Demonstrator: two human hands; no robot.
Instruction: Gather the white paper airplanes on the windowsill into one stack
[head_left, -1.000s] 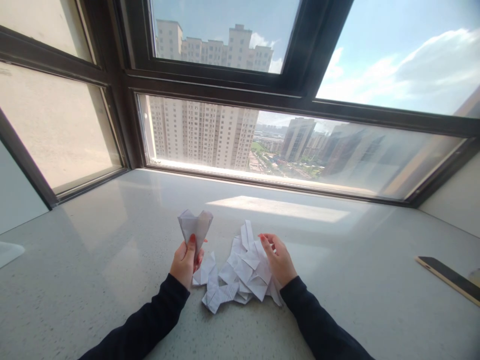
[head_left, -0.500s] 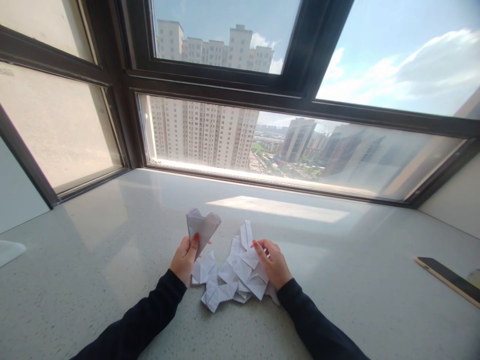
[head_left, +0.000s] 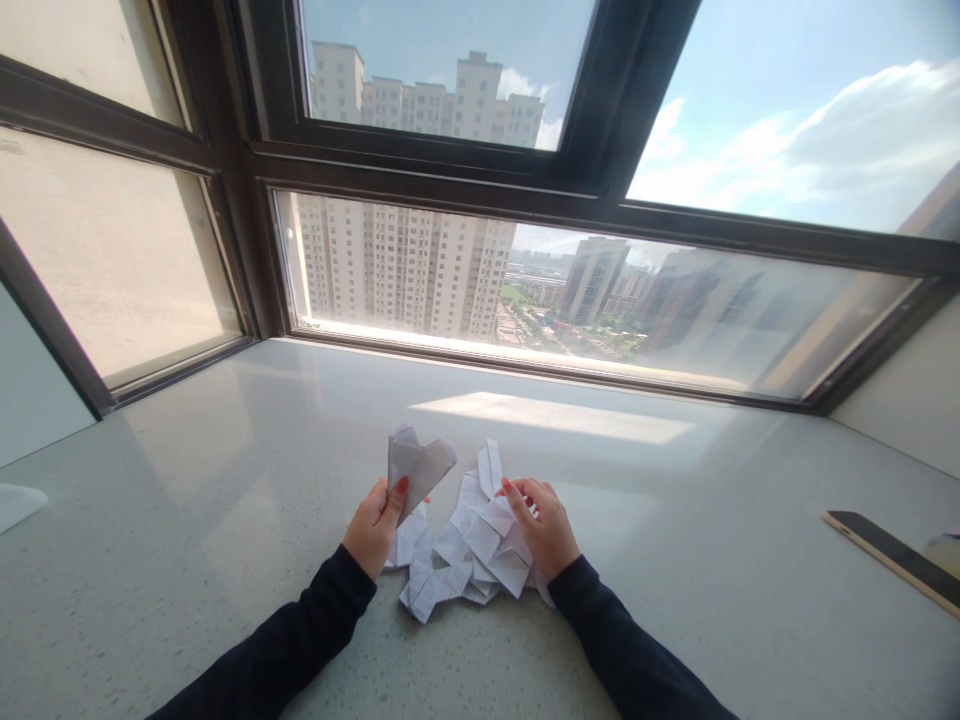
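Note:
My left hand (head_left: 377, 525) is closed round a folded white paper piece (head_left: 421, 468), thumb on the near face. This paper narrows downward and has a V-shaped notch in its top edge. Below and to the right of it lies a loose pile of folded white papers (head_left: 480, 530) on the speckled pale counter. A narrow folded strip (head_left: 490, 466) sticks out at the pile's far side. Over the right side of the pile is my right hand (head_left: 546, 525), fingers curled, thumb and fingertips together beside the strip's lower end. Whatever they pinch is hidden.
A flat dark object with a light edge (head_left: 896, 558) lies on the counter (head_left: 225, 560) at the right. Part of a white item (head_left: 19, 505) shows at the left edge. Dark-framed windows (head_left: 450, 180) rise behind the counter, with a sunlit patch (head_left: 555, 415) before them.
My left hand and its folded paper have moved slightly right and tilted a little. My right hand and the pile hold nearly the same places.

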